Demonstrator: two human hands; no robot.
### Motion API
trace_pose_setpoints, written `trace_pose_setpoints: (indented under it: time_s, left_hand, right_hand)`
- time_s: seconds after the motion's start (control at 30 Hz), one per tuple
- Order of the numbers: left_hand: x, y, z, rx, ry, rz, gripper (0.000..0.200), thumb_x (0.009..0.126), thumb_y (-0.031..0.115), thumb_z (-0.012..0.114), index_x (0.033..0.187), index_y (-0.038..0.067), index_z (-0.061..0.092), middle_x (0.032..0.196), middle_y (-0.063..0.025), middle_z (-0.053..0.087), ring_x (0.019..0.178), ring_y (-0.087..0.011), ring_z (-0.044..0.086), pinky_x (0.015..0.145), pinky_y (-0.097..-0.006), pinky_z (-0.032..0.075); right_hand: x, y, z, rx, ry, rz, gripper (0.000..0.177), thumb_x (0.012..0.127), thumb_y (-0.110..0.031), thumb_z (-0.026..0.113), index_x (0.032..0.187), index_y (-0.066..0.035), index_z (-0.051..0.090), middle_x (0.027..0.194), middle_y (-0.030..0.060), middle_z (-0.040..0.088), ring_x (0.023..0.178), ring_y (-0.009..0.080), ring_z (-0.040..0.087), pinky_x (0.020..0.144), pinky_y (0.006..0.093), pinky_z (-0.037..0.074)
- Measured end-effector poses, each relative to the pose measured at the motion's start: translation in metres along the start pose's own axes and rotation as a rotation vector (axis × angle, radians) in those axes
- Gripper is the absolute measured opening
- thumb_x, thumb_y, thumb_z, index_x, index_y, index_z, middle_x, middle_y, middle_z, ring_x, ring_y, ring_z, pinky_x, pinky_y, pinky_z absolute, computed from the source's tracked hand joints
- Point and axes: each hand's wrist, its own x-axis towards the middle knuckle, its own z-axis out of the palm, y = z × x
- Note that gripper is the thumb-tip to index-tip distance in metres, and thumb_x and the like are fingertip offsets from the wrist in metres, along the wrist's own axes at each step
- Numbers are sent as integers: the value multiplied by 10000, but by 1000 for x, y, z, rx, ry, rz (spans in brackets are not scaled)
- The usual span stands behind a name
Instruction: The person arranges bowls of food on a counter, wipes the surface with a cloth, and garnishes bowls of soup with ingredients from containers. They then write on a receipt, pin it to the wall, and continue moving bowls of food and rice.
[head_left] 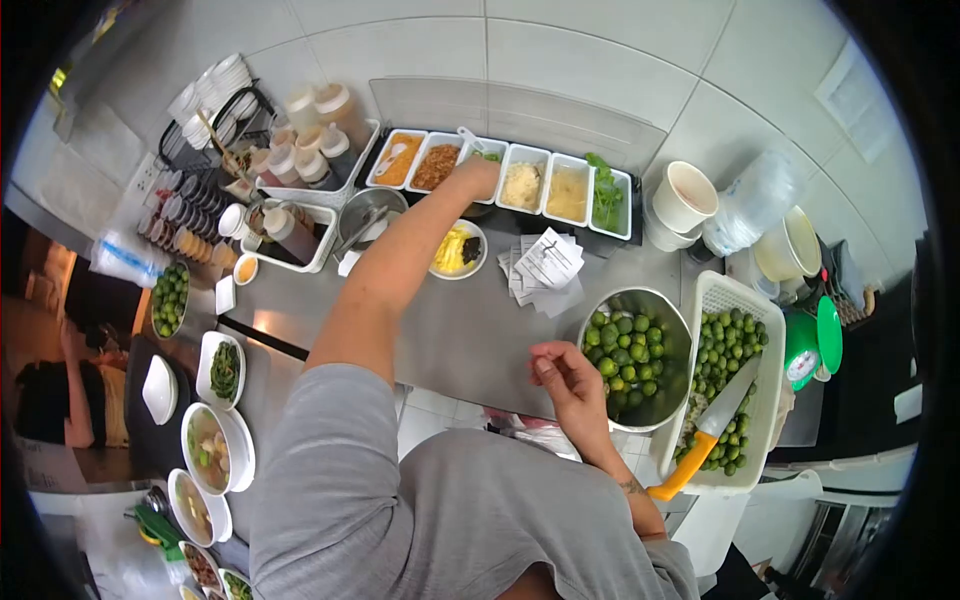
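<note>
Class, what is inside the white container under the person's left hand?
Chopped greens show near the back of the white container, with a white spoon at its rear edge. The left hand covers the front, so whatever lies there cannot be seen.

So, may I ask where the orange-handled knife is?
The knife lies at right in the head view, across the white basket of limes beside the metal bowl.

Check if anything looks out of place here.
The knife stands out: it lies across the limes in the white basket, orange handle jutting past the edge, where it might get knocked. The paper slips also lie askew.
</note>
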Motion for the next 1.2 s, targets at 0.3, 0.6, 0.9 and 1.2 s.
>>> trace_pose_setpoints:
  time_s: [0.3,0.6,0.9,1.2]
  left_hand:
    - [8,-23,3,-541,297,-268,120,765,48,534,822,-17,618,773,-174,624,713,-250,616,622,-358,496]
    - [-32,-41,1,-2301,241,102,116,843,24,538,947,-20,515,843,-108,549,647,-155,507,524,-234,419]
    - [-375,-61,-37,-2197,832,113,260,851,35,535,1101,-26,504,937,-144,575,602,-70,438,503,-163,371]
    - [-667,-121,63,-338,556,-1262,190,812,48,523,929,-56,629,732,-128,626,638,-134,624,472,-269,470]
  right_hand:
    - [32,52,26,-48,-86,39,184,908,-107,505,1044,9,549,848,18,555,767,95,520,724,228,426]
    - [87,93,47,-484,166,-331,214,861,-73,523,1069,-29,550,874,50,576,759,117,520,685,268,437]
    - [77,87,121,-345,-60,-320,188,853,-49,525,1031,-6,566,934,62,566,807,125,518,711,255,430]
    - [7,100,288,-292,-634,-444,218,829,0,530,1043,-37,553,946,100,540,819,178,548,697,273,456]
